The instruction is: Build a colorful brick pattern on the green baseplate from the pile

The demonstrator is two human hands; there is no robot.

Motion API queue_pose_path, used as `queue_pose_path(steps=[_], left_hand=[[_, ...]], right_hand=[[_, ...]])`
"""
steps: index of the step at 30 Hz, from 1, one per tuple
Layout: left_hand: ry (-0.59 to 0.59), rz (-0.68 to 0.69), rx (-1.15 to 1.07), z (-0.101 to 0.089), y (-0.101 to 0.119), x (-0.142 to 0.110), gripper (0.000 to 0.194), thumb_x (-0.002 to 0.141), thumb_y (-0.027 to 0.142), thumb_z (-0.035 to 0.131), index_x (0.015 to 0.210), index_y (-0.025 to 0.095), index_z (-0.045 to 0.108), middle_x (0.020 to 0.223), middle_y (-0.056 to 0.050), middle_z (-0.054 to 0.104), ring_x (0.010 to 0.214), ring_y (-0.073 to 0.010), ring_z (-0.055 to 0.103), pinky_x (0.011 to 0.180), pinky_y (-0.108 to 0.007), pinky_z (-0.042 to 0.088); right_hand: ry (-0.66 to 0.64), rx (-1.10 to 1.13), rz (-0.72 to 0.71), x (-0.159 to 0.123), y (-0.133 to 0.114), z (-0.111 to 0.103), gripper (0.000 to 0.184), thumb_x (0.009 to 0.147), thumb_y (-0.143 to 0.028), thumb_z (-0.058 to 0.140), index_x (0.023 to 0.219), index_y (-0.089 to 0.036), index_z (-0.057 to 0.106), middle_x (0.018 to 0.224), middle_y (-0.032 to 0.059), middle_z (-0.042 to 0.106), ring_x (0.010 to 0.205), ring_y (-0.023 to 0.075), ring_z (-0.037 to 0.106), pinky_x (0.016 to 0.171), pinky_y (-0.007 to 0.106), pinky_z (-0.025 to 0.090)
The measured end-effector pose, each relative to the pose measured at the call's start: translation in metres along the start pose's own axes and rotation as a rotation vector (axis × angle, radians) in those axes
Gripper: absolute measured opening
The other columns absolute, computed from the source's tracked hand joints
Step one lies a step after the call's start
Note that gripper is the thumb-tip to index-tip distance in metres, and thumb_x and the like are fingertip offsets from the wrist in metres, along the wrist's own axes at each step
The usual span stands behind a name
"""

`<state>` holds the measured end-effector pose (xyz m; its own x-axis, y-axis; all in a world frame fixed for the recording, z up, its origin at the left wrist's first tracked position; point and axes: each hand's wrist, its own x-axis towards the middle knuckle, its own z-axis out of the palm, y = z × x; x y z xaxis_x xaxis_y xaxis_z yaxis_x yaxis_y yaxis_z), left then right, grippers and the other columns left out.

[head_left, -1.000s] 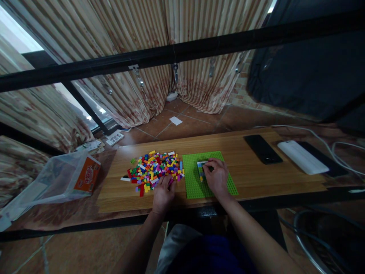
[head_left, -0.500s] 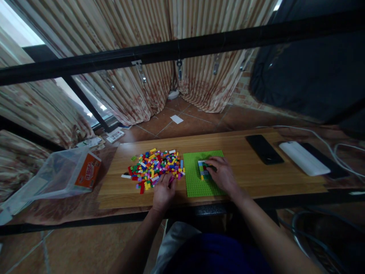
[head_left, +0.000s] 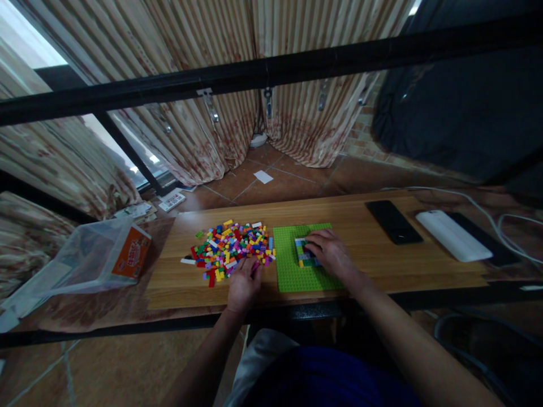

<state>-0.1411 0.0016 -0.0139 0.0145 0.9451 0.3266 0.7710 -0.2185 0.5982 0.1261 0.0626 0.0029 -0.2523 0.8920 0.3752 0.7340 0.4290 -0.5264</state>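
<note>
A green baseplate (head_left: 288, 277) lies on the wooden board, and a low structure of toy bricks (head_left: 301, 255) in yellow, blue, green and white stands on it. My right hand (head_left: 331, 253) is over this structure, its fingers closed at the top and right side; whatever they grip is hidden. Left of the plate spreads a pile of loose toy bricks (head_left: 233, 243) in many colours. At the pile's near edge rests my left hand (head_left: 244, 287), with a small magenta brick (head_left: 255, 265) pinched between thumb and fingers.
A black phone (head_left: 393, 221) and a white power bank (head_left: 453, 235) lie to the right on the wooden board (head_left: 356, 215), with a white cable (head_left: 466, 198) behind. A clear plastic bin (head_left: 91, 254) with an orange label stands left. A black bar (head_left: 237, 77) crosses beyond the table.
My right hand has shifted very slightly over the brick structure. My left hand keeps its place at the pile with the magenta brick.
</note>
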Motion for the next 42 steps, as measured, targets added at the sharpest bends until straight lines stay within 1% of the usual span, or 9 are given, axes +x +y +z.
queue_pose_path(steps=[3, 6, 13, 18, 25, 30, 36, 42], left_hand=[[0.013, 0.015, 0.006, 0.001, -0.001, 0.000, 0.014, 0.088, 0.025, 0.055, 0.097, 0.019, 0.063, 0.091, -0.006, 0.066, 0.082, -0.0177, 0.063, 0.076, -0.029, 0.050], [0.026, 0.035, 0.014, 0.002, -0.002, 0.000, 0.014, 0.087, 0.023, 0.054, 0.097, 0.019, 0.063, 0.091, -0.006, 0.066, 0.082, -0.0173, 0.063, 0.075, -0.029, 0.051], [0.040, 0.054, 0.030, 0.002, -0.003, 0.000, 0.012, 0.088, 0.025, 0.054, 0.096, 0.019, 0.062, 0.089, -0.005, 0.066, 0.081, -0.0174, 0.063, 0.074, -0.029, 0.051], [0.044, 0.052, 0.037, 0.002, -0.003, -0.001, 0.013, 0.088, 0.024, 0.055, 0.097, 0.019, 0.062, 0.090, -0.005, 0.066, 0.082, -0.0179, 0.063, 0.075, -0.030, 0.051], [0.042, 0.057, 0.054, 0.004, -0.006, -0.001, 0.014, 0.088, 0.024, 0.055, 0.100, 0.019, 0.062, 0.091, -0.005, 0.066, 0.082, -0.0179, 0.063, 0.075, -0.030, 0.051], [0.045, 0.059, 0.062, 0.004, -0.005, -0.001, 0.014, 0.088, 0.024, 0.055, 0.099, 0.019, 0.062, 0.093, -0.005, 0.066, 0.082, -0.0178, 0.063, 0.075, -0.030, 0.051], [0.043, 0.053, 0.057, 0.004, -0.005, -0.001, 0.014, 0.088, 0.025, 0.055, 0.099, 0.019, 0.063, 0.091, -0.005, 0.066, 0.081, -0.0175, 0.063, 0.073, -0.029, 0.051], [0.039, 0.043, 0.048, 0.003, -0.003, -0.001, 0.015, 0.088, 0.024, 0.055, 0.100, 0.020, 0.063, 0.091, -0.005, 0.066, 0.081, -0.0176, 0.064, 0.074, -0.029, 0.051]], right_hand=[[0.088, 0.070, 0.074, -0.003, 0.004, 0.007, 0.020, 0.088, -0.033, 0.059, 0.095, -0.026, 0.076, 0.104, 0.0066, 0.067, 0.099, 0.0234, 0.058, 0.092, 0.041, 0.047], [0.128, 0.085, 0.128, -0.005, 0.008, 0.013, 0.020, 0.086, -0.035, 0.060, 0.094, -0.026, 0.076, 0.107, 0.0076, 0.066, 0.102, 0.0243, 0.059, 0.093, 0.044, 0.047], [0.120, 0.076, 0.089, -0.006, 0.013, 0.012, 0.019, 0.087, -0.037, 0.060, 0.094, -0.030, 0.077, 0.108, 0.0065, 0.067, 0.103, 0.0244, 0.059, 0.095, 0.046, 0.047], [0.127, 0.050, 0.051, -0.008, 0.014, 0.014, 0.020, 0.087, -0.037, 0.060, 0.095, -0.029, 0.077, 0.110, 0.0067, 0.068, 0.105, 0.0251, 0.059, 0.094, 0.046, 0.047], [0.170, 0.071, 0.131, -0.010, 0.012, 0.019, 0.022, 0.086, -0.039, 0.061, 0.096, -0.028, 0.077, 0.111, 0.0078, 0.069, 0.106, 0.0247, 0.059, 0.096, 0.046, 0.046], [0.163, 0.087, 0.149, -0.011, 0.011, 0.020, 0.022, 0.086, -0.040, 0.061, 0.096, -0.029, 0.076, 0.113, 0.0073, 0.068, 0.109, 0.0252, 0.058, 0.096, 0.047, 0.046], [0.152, 0.090, 0.187, -0.011, 0.012, 0.022, 0.022, 0.084, -0.039, 0.062, 0.097, -0.028, 0.076, 0.113, 0.0082, 0.068, 0.109, 0.0259, 0.058, 0.097, 0.047, 0.045], [0.136, 0.119, 0.214, -0.010, 0.010, 0.016, 0.027, 0.081, -0.042, 0.062, 0.100, -0.027, 0.074, 0.112, 0.0081, 0.069, 0.108, 0.0260, 0.060, 0.097, 0.047, 0.045]])
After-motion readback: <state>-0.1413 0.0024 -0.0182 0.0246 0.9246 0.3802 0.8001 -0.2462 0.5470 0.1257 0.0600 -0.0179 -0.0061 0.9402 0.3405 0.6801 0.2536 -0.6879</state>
